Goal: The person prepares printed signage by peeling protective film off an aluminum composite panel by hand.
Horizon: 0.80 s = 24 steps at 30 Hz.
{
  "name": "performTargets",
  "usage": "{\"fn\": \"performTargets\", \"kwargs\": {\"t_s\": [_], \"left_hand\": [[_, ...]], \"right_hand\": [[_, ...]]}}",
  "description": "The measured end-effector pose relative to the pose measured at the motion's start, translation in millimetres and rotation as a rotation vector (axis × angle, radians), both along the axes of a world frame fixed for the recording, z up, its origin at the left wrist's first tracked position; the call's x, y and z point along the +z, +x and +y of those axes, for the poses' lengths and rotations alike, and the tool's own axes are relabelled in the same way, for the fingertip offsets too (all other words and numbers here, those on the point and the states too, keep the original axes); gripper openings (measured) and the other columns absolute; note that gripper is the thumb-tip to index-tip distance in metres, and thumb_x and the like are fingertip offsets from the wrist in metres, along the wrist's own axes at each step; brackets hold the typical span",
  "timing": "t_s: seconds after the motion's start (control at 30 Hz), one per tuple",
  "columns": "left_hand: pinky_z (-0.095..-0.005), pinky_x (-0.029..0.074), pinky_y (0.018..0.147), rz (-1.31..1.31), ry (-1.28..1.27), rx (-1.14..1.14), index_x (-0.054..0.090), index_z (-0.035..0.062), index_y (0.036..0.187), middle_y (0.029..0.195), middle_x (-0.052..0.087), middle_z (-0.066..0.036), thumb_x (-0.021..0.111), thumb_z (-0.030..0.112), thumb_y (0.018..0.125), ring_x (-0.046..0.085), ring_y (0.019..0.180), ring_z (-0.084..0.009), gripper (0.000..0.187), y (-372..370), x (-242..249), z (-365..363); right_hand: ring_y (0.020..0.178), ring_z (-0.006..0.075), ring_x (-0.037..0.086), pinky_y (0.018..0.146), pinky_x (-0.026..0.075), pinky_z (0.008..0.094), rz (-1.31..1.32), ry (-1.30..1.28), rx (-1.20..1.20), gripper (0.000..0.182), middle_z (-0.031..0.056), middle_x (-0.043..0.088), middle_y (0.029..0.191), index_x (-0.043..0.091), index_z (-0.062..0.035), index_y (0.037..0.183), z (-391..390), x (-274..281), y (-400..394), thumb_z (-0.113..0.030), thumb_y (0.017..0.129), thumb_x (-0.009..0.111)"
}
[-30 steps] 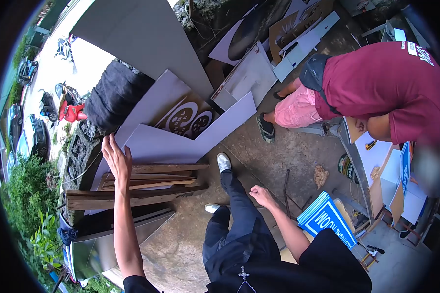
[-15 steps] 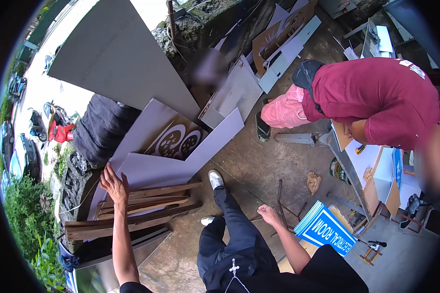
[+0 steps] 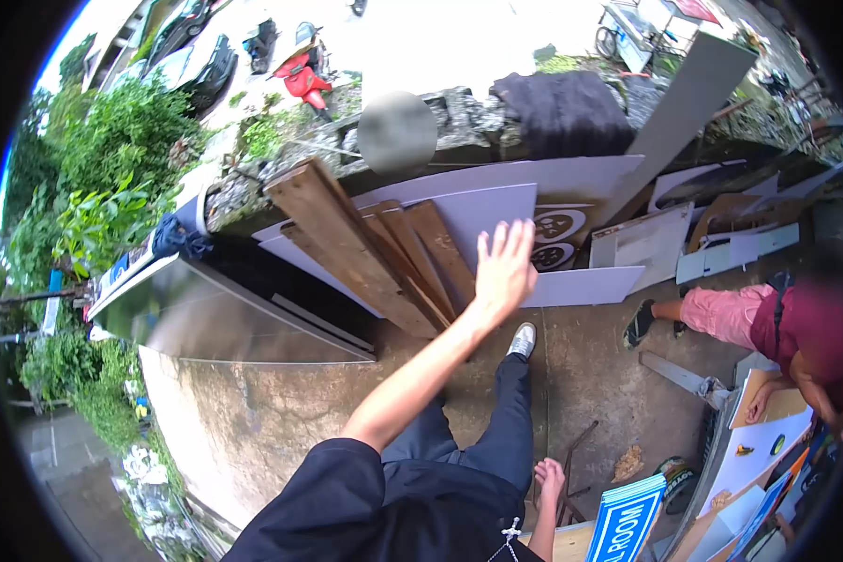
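Observation:
My left hand [image 3: 504,273] is stretched out with its fingers spread and nothing in it. In the view it overlaps a pale panel [image 3: 496,211] leaning against the low wall. Several rough wooden planks [image 3: 356,253] lean left of that hand. Right of it is a panel with a brown patch and white oval patterns [image 3: 560,225]. My right hand [image 3: 550,479] hangs low by my side, empty, its fingers loosely bent and slightly apart. Close to it stands a stack of blue-and-white signs [image 3: 628,523], the top one showing "ROOM", partly cut off below.
A person in a maroon shirt [image 3: 820,328] bends over a worktable [image 3: 759,450] at the right. A large dark-framed sheet [image 3: 244,318] leans at the left. A thin metal frame [image 3: 576,450] stands on the concrete floor [image 3: 590,375]. Dark cloth [image 3: 567,112] drapes the wall.
My view has swung left, bringing more of the planks and the dark-framed sheet into sight. My left hand now appears right of the planks instead of above them.

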<state>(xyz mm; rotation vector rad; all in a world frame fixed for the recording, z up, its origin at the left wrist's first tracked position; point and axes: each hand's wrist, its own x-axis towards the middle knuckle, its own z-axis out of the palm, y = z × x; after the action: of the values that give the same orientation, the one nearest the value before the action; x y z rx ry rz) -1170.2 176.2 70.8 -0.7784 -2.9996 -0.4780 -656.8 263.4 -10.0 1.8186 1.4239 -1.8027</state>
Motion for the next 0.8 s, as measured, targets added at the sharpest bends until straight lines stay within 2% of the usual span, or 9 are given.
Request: {"fn": "performTargets", "kwargs": {"t_s": [0.2, 0.27, 0.33, 0.4, 0.53, 0.6, 0.67, 0.7, 0.8], "left_hand": [[-0.0624, 0.024, 0.109, -1.299, -0.313, 0.155, 0.055, 0.0066, 0.131, 0.142, 0.045, -0.016, 0.067, 0.044, 0.08, 0.029, 0.138, -0.0364, 0.064, 261.1, -122.5, -275.2], [-0.058, 0.032, 0.107, -1.362, -0.358, 0.339, 0.057, 0.0068, 0.132, 0.142, 0.049, -0.018, 0.066, 0.049, 0.08, 0.038, 0.136, -0.0385, 0.068, 293.0, -142.5, -341.2], [-0.0391, 0.044, 0.102, -1.249, 0.177, 0.861, 0.067, 0.0037, 0.118, 0.124, 0.062, -0.022, 0.064, 0.045, 0.081, 0.058, 0.12, -0.033, 0.055, 345.8, -158.5, -463.0], [-0.042, 0.048, 0.094, -1.157, 0.35, 1.294, 0.071, 0.0004, 0.105, 0.106, 0.069, -0.023, 0.063, 0.037, 0.082, 0.064, 0.107, -0.0348, 0.044, 390.6, -178.2, -575.6], [-0.043, 0.051, 0.082, -0.736, 0.291, 1.406, 0.068, -0.0018, 0.093, 0.094, 0.07, -0.023, 0.062, 0.028, 0.083, 0.068, 0.092, -0.0355, 0.032, 445.4, -142.1, -712.7], [-0.0322, 0.047, 0.053, -0.764, 0.559, 1.431, 0.06, 0.001, 0.082, 0.071, 0.063, -0.008, 0.058, 0.018, 0.086, 0.059, 0.058, -0.0157, 0.018, 466.5, -114.9, -730.0], [-0.0288, 0.042, 0.048, -0.905, 0.668, 1.414, 0.062, 0.0038, 0.102, 0.071, 0.059, -0.003, 0.057, 0.022, 0.086, 0.055, 0.055, -0.0142, 0.025, 492.4, -108.2, -729.7], [-0.0271, 0.038, 0.043, -0.96, 0.708, 1.397, 0.056, 0.0047, 0.092, 0.065, 0.056, -0.003, 0.054, 0.013, 0.087, 0.052, 0.051, -0.0117, 0.009, 506.6, -103.6, -718.5], [-0.0339, 0.047, 0.055, -1.237, 0.513, 1.148, 0.062, 0.0038, 0.104, 0.079, 0.065, -0.009, 0.054, 0.02, 0.088, 0.062, 0.063, -0.0182, 0.024, 568.2, -119.9, -689.0]], "right_hand": [[0.075, 0.0173, 0.065, 0.069, 0.052, 0.0306, -0.249, 0.081, 0.626, 0.023, 0.0065, 0.066, 0.082, 0.068, -0.0013, 0.099, -153.0, 22.1, 151.2, -0.022, 0.092, 0.059], [0.078, 0.0187, 0.066, 0.071, 0.052, 0.0316, -0.268, -0.02, 0.738, 0.024, 0.0089, 0.067, 0.085, 0.068, -0.0007, 0.1, -175.6, 24.3, 167.2, -0.022, 0.091, 0.06], [0.08, 0.02, 0.067, 0.073, 0.053, 0.0326, -0.251, -0.072, 0.856, 0.026, 0.0112, 0.069, 0.088, 0.068, -0.0001, 0.101, -188.1, 27.3, 170.8, -0.022, 0.09, 0.061], [0.083, 0.0214, 0.068, 0.075, 0.053, 0.0336, -0.207, -0.057, 0.936, 0.027, 0.0136, 0.07, 0.091, 0.068, 0.0005, 0.103, -182.4, 25.4, 159.2, -0.022, 0.089, 0.062], [0.094, 0.0251, 0.069, 0.082, 0.053, 0.0358, -0.118, 0.255, 1.048, 0.033, 0.0203, 0.071, 0.101, 0.067, 0.0009, 0.11, -129.7, 32.7, 86.0, -0.022, 0.086, 0.065], [0.099, 0.027, 0.067, 0.088, 0.051, 0.0366, -0.048, 0.471, 0.959, 0.037, 0.0182, 0.071, 0.103, 0.066, -0.0013, 0.113, -117.1, 81.3, 23.3, -0.025, 0.085, 0.066], [0.104, 0.0263, 0.066, 0.09, 0.05, 0.0358, 0.097, 0.628, 0.812, 0.033, 0.0185, 0.069, 0.107, 0.064, -0.0009, 0.114, -100.9, 101.8, -9.4, -0.021, 0.087, 0.064], [0.1, 0.028, 0.067, 0.089, 0.051, 0.0369, 0.201, 0.738, 0.746, 0.032, 0.0191, 0.069, 0.106, 0.063, 0.0001, 0.114, -103.9, 120.6, -20.3, -0.02, 0.09, 0.062], [0.099, 0.0188, 0.064, 0.088, 0.049, 0.0305, 0.588, 0.648, 0.366, 0.028, 0.0127, 0.067, 0.106, 0.058, 0.0017, 0.118, -167.9, 184.9, -10.2, -0.013, 0.095, 0.057]]}}
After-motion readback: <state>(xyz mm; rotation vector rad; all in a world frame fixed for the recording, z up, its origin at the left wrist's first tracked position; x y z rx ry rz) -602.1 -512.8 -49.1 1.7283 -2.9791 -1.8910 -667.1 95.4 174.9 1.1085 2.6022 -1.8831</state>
